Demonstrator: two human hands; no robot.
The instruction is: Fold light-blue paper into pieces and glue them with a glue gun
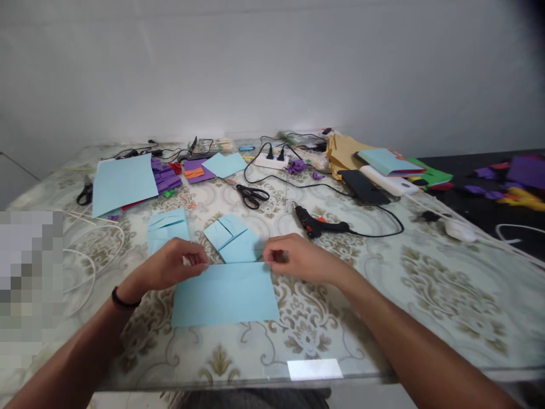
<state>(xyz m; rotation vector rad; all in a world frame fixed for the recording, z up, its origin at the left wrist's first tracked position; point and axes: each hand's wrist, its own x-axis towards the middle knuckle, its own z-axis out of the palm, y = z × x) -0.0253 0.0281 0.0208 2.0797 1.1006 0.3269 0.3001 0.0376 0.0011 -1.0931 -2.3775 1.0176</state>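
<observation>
A light blue sheet of paper [225,298] lies on the table in front of me. Its far edge is pinched by my left hand [181,264], thumb and fingers together near the left end. My right hand [293,258] is closed the same way at the far right corner. The fingertips hide parts of that edge. Just beyond it lies a folded light blue paper piece [238,241] with slits across it. Another creased blue piece [170,224] rests behind my left hand and is partly covered by it.
A black glue gun [317,221] with its cord lies right of centre. Black-handled scissors [252,196] are farther back. Beyond stand a white power strip [270,161] and a phone [364,187]. A large blue sheet [125,184] covers purple paper strips [167,175] at the left.
</observation>
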